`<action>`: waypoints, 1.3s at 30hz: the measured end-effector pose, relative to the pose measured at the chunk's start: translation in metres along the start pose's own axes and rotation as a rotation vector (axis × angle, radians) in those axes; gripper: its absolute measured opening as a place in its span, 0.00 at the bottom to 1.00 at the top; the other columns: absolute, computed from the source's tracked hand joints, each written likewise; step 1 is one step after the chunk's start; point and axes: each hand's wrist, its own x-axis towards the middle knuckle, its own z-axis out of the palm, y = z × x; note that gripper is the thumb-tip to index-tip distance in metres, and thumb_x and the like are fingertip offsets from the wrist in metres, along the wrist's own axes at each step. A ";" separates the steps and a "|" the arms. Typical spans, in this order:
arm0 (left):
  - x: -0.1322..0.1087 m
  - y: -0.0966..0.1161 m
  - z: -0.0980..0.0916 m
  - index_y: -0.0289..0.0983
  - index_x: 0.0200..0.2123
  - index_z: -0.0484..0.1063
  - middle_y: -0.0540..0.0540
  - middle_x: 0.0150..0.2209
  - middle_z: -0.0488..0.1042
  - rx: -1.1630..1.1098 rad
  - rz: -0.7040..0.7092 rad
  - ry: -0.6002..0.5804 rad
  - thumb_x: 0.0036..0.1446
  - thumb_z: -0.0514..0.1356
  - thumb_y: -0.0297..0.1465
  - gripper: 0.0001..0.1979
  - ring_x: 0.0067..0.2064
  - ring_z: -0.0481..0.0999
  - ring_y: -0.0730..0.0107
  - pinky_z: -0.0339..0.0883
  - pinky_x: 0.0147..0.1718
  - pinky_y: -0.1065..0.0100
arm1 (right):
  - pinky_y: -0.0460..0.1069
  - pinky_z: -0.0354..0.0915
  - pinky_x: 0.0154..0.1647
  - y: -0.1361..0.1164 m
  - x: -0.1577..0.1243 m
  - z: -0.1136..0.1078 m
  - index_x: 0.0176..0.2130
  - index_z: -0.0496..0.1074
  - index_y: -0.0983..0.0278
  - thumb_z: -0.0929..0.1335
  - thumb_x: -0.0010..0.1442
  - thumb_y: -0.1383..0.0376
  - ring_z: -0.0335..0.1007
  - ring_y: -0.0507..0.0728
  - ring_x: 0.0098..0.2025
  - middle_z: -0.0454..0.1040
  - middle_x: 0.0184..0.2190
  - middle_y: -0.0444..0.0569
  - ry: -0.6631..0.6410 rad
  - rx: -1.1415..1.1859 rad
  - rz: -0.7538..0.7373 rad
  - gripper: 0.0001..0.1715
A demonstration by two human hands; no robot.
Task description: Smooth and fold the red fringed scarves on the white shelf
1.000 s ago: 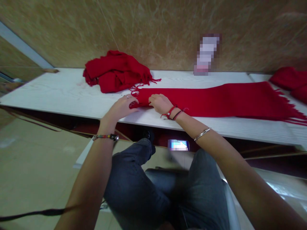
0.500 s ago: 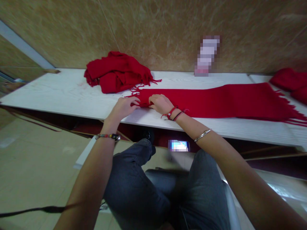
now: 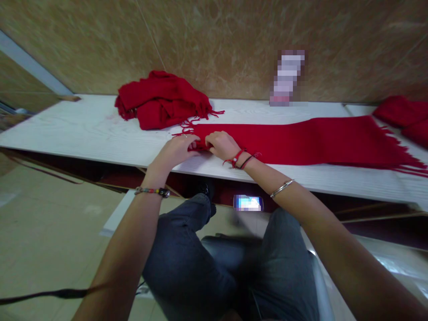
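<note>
A long red scarf (image 3: 287,142) with fringed ends lies flat along the white tabletop (image 3: 100,129). At its left end my left hand (image 3: 182,147) has its fingers curled onto the cloth near the fringe, pinching the near corner. Close beside it my right hand (image 3: 222,145) bends over the scarf, fingertips pressed together on the fabric. A small bunch of red cloth shows between the two hands; the fingertips are partly hidden. Behind my left hand rests a crumpled red scarf (image 3: 163,102), its fringe hanging toward the flat one.
More red cloth (image 3: 404,118) lies at the right end of the table. A blurred-out pale item (image 3: 288,78) leans on the marbled wall (image 3: 217,44). Below the table's front edge, a phone (image 3: 248,203) with a lit screen sits above my knees.
My left hand has shifted slightly right along the scarf's end, closer to my right hand. My right hand and the scarves stay nearly in place.
</note>
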 end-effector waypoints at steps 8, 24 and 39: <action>-0.003 -0.002 -0.004 0.38 0.41 0.75 0.46 0.40 0.80 -0.115 -0.034 0.010 0.52 0.55 0.27 0.14 0.41 0.78 0.62 0.69 0.43 0.65 | 0.48 0.53 0.36 0.001 -0.001 0.001 0.35 0.72 0.67 0.66 0.56 0.72 0.64 0.55 0.35 0.73 0.33 0.49 -0.049 0.076 -0.050 0.05; -0.012 -0.013 -0.007 0.38 0.46 0.76 0.46 0.45 0.77 -0.052 0.071 -0.213 0.46 0.50 0.24 0.24 0.46 0.75 0.63 0.66 0.49 0.66 | 0.47 0.57 0.38 0.014 -0.006 -0.009 0.37 0.75 0.68 0.65 0.62 0.62 0.65 0.52 0.35 0.74 0.34 0.50 -0.208 0.209 -0.113 0.12; -0.011 -0.008 -0.013 0.38 0.43 0.77 0.45 0.42 0.79 0.018 0.044 -0.262 0.51 0.52 0.27 0.18 0.43 0.76 0.63 0.66 0.46 0.67 | 0.64 0.49 0.62 0.025 -0.005 0.006 0.61 0.62 0.62 0.58 0.64 0.69 0.52 0.60 0.65 0.58 0.64 0.55 -0.213 -0.043 0.125 0.27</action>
